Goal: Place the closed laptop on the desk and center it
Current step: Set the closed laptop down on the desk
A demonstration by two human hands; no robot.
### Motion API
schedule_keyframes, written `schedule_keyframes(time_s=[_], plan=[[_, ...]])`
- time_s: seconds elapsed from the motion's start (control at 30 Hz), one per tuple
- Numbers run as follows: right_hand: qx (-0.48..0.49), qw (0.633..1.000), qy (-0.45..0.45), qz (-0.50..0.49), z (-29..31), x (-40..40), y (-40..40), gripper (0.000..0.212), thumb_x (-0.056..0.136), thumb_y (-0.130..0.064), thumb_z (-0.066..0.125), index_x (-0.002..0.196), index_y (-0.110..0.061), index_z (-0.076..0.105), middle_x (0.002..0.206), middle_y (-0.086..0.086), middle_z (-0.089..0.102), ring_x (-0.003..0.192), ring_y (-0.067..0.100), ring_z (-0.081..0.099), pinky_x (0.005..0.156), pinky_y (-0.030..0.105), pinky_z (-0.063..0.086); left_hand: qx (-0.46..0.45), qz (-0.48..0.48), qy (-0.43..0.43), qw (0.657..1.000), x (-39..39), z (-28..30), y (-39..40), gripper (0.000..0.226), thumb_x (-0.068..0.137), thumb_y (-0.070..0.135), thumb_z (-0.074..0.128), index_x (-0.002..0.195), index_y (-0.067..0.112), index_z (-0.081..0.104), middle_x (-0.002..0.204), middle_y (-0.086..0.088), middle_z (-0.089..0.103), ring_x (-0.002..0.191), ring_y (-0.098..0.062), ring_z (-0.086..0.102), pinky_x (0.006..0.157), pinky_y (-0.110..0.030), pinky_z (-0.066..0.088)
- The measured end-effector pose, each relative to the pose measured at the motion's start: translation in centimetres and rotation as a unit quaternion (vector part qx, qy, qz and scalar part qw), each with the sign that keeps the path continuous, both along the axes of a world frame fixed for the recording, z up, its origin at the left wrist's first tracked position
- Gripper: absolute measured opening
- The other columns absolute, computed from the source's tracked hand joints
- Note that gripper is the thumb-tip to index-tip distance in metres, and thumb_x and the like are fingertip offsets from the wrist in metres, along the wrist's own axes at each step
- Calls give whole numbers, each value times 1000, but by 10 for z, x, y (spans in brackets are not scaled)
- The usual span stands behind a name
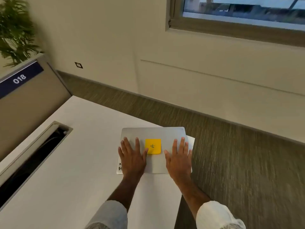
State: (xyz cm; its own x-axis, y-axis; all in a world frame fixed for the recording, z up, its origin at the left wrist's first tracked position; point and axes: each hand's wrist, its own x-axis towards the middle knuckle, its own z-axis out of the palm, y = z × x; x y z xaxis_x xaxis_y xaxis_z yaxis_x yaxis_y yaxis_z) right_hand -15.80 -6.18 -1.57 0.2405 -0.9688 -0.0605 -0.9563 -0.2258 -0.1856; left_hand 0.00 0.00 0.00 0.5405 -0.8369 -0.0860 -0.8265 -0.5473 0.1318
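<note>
A closed silver laptop [155, 133] lies flat on the white desk [79, 156], close to the desk's right corner. A yellow sticky note [153, 146] with a handwritten mark is stuck to the middle of its lid. My left hand [132, 157] rests flat on the lid's left half, fingers spread. My right hand [179, 158] rests flat on the lid's right half, fingers spread too. The laptop's far right corner reaches the desk's right edge. A dark sticker at the lid's near left corner is partly hidden under my left hand.
A long cable slot [33, 156] with a metal rim is cut into the desk at the left. A partition with a blue "018" label [19, 79] stands behind it, beside a plant [14, 30]. Carpet [239, 162] lies to the right of the desk.
</note>
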Motion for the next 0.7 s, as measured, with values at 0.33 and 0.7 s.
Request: schedule_keyframes(time_s=[0.33,0.7], plan=[[10,999,12,-42,-11,-23,-16,72,99,-63,17,155,-18,25,145,18,44,125,31,51,98,45,51,46,77,10,996,29,-19,-3,74,95,73,26,156,31,23,133,-23,45,112,-35,52,88,-45,51],[35,987,-103,-120,-23,-13,-33,86,87,-77,39,154,-25,26,137,17,43,116,30,52,89,46,57,-19,135,105,985,37,-14,-10,87,78,86,45,147,32,41,121,-19,46,112,-37,48,93,-47,48]])
